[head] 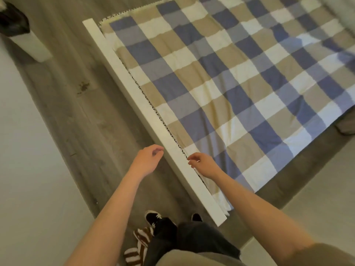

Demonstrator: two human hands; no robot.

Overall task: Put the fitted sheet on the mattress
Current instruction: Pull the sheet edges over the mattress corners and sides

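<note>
A blue, beige and white checked sheet (221, 83) lies spread over the mattress (105, 25), whose cream corner and black zigzag trim show at the far left. The sheet's near edge hangs loose past the end of the white bed rail (134, 93). My left hand (148, 160) hovers over the floor just outside the rail, fingers loosely curled and holding nothing. My right hand (201, 164) is above the sheet's edge beside the rail, its fingertips close to the trim and relaxed, with no fabric visibly gripped.
Grey wood floor (80, 116) runs along the rail. A brown-and-white striped cloth (138, 244) lies by my shoes (151, 217). A white panel with a dark object (15, 22) on top stands at the far left. A pale wall fills the lower left.
</note>
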